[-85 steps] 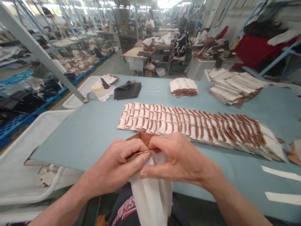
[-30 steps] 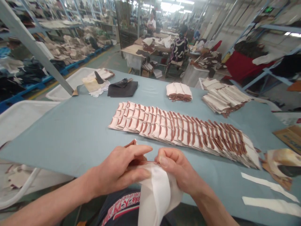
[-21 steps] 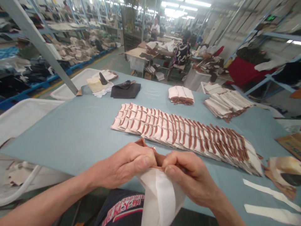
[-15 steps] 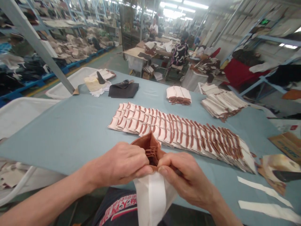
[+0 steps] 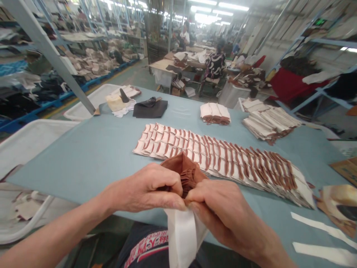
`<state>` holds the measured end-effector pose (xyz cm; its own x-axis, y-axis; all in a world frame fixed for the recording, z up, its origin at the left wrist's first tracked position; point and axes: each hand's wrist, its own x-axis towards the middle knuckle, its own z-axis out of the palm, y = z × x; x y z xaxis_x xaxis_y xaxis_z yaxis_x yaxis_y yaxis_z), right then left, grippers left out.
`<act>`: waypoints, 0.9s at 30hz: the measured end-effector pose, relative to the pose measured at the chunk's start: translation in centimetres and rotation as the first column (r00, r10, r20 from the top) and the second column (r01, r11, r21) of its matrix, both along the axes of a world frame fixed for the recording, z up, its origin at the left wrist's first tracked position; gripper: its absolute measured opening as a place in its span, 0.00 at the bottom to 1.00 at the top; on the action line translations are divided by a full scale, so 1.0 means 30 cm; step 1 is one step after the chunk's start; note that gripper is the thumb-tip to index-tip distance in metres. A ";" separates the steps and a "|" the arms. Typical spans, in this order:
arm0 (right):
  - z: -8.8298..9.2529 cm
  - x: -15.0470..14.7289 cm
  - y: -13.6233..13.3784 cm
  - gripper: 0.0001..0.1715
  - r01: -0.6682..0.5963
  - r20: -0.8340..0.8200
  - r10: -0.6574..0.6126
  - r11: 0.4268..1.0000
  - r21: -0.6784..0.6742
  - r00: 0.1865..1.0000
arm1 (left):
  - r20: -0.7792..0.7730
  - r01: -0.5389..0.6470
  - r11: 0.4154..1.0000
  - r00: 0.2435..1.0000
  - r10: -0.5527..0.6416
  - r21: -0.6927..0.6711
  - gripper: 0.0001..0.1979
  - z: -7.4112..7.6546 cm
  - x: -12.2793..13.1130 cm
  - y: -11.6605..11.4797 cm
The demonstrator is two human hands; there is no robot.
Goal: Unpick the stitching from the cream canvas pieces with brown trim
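My left hand (image 5: pixel 145 188) and my right hand (image 5: pixel 223 212) are both closed on one brown and white piece (image 5: pixel 184 175) at the near edge of the blue table (image 5: pixel 92 152). Its brown part bunches up above my fingers. Its white lining (image 5: pixel 182 238) hangs down toward my lap. Just beyond my hands a long row of overlapped white and brown pieces (image 5: pixel 220 158) lies across the table.
Stacks of the same pieces sit at the far middle (image 5: pixel 215 113) and far right (image 5: pixel 269 123). A black piece (image 5: pixel 150 108) and a cream pile (image 5: pixel 119 101) lie far left. White strips (image 5: pixel 320 227) lie at right. White trays (image 5: pixel 30 143) stand left. A seated person (image 5: pixel 213 65) works beyond.
My hands have kept working the piece's edge; the brown part has pushed up from between my fingers and now stands higher. The view shifted slightly.
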<state>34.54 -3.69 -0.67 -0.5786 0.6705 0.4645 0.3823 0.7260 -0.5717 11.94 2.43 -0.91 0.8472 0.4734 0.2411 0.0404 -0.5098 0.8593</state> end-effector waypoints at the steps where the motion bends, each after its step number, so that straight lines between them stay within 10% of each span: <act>1: 0.006 -0.003 -0.003 0.14 0.010 0.019 -0.011 1.000 0.029 1.000 | -0.006 0.014 1.000 1.000 -0.014 -0.002 0.25 0.012 0.005 0.000; 19: 0.076 0.066 -0.096 0.21 0.036 0.247 -0.048 0.998 0.051 0.968 | -0.135 0.024 0.900 0.990 0.038 0.436 0.16 0.078 0.079 -0.128; 27: 0.060 0.092 -0.089 0.16 -0.013 0.072 0.014 1.000 -0.012 0.997 | -0.156 0.077 0.991 0.986 -0.060 0.106 0.19 0.109 0.081 -0.130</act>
<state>37.30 -6.36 1.13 -0.6190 0.6677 0.4136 0.4130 0.7246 -0.5517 14.38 -1.46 2.35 0.9074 0.3908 0.1547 0.1281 -0.6077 0.7838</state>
